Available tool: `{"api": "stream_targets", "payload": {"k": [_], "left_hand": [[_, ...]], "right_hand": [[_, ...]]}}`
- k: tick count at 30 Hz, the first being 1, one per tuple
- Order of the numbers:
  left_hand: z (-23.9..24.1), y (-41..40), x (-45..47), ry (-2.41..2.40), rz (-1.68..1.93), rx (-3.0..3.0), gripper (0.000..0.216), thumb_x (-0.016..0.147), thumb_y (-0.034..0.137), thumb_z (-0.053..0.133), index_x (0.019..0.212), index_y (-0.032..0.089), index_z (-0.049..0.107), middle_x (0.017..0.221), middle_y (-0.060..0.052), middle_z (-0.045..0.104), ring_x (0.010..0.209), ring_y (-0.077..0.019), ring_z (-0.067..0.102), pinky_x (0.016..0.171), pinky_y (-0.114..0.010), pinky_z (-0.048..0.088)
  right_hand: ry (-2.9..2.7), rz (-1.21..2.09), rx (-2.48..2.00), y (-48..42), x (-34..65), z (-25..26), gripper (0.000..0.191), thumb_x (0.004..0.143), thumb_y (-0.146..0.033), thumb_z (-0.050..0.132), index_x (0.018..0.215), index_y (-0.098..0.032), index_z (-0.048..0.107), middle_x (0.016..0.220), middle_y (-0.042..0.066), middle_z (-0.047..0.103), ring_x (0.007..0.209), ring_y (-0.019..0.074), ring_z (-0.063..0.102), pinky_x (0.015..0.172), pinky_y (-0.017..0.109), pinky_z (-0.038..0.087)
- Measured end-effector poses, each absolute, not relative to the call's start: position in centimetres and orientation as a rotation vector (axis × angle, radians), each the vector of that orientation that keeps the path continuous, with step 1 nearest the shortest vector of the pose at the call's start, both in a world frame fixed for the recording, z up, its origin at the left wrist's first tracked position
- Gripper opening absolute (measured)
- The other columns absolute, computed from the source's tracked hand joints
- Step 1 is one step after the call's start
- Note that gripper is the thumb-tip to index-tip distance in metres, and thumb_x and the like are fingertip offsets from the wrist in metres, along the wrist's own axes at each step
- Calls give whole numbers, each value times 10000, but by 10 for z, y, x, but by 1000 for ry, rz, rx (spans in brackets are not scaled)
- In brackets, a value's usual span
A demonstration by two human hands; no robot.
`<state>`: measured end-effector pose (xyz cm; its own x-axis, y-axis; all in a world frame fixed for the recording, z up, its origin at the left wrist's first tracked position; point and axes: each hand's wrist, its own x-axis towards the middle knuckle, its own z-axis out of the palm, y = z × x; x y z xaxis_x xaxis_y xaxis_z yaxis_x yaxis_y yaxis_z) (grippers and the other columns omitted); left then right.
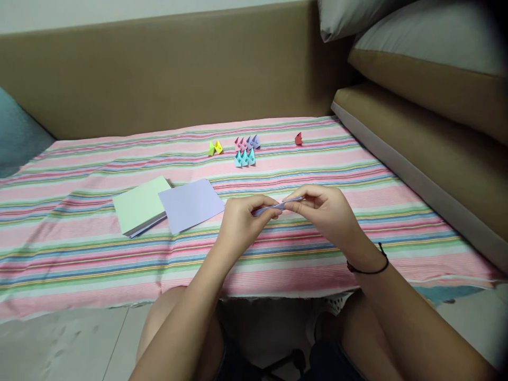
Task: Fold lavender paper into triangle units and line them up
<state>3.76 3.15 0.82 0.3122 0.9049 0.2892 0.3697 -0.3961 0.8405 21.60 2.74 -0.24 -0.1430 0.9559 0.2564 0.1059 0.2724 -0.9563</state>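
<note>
A narrow folded piece of purple paper (293, 199) is pinched between my two hands, above the striped cloth. My left hand (248, 214) is closed on its left end, thumb in front and fingers behind. On the right end, my right hand (323, 206) grips it between thumb and fingers, with a dark cord bracelet on that wrist. Fingers hide much of the folds. Left of my hands lies a flat purple sheet (192, 205), its left corner over a stack of paper (141, 205) with a light green sheet on top.
Several small folded paper pieces stand farther back: turquoise ones (245, 158), pink ones (240, 143), purple ones (253, 142), a yellow-green pair (215, 148) and a red one (299, 138). Brown cushions (420, 153) rise at the right. A brown backrest (170, 74) closes off the back.
</note>
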Motion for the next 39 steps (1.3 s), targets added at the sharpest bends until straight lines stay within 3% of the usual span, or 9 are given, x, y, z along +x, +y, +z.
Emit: {"api": "stream_targets", "payload": {"k": [11, 17, 21, 27, 35, 39], "left_hand": [[14, 27, 36, 1102, 1174, 2133, 132, 821, 254, 624, 813, 258, 755, 827, -14, 755, 766, -176, 683, 671, -230, 473], [8, 27, 32, 1117, 1200, 2258, 156, 833, 218, 608, 865, 266, 753, 853, -24, 759, 805, -185, 698, 733, -251, 497], [-3, 28, 26, 989, 1380, 2561, 261, 847, 107, 561, 1004, 244, 718, 969, -45, 750, 924, -181, 695, 826, -272, 524], [-8, 33, 24, 734, 1752, 2863, 291, 806, 25, 597, 1056, 159, 664, 979, -77, 744, 956, -189, 693, 818, -292, 579], [-1, 35, 29, 965, 1852, 2522, 198, 767, 56, 665, 924, 175, 690, 855, -29, 756, 789, -151, 716, 742, -229, 571], [5, 35, 27, 862, 1896, 2317, 208, 746, 28, 673, 879, 184, 701, 863, -30, 755, 832, -176, 717, 751, -271, 579]], "right_hand": [[-1551, 736, -1039, 19, 220, 10, 68, 724, -245, 755, 682, -229, 705, 725, 17, 705, 720, 190, 651, 691, 334, 532], [-1488, 926, -1038, 22, 222, 9, 122, 706, -287, 771, 780, -222, 700, 811, 28, 691, 778, 197, 659, 692, 330, 561], [-1534, 893, -922, 23, 224, 9, 180, 664, -239, 806, 804, -228, 694, 944, 46, 669, 994, 231, 631, 788, 335, 571], [-1686, 612, -793, 21, 226, 10, 150, 682, -183, 793, 802, -229, 716, 871, 29, 710, 881, 197, 660, 795, 344, 568], [-1592, 514, -859, 22, 225, 9, 117, 701, -120, 764, 700, -225, 712, 794, 18, 719, 809, 191, 677, 723, 338, 581], [-1531, 565, -833, 22, 227, 8, 144, 678, -95, 774, 703, -219, 704, 838, 25, 717, 843, 193, 676, 707, 325, 593]]}}
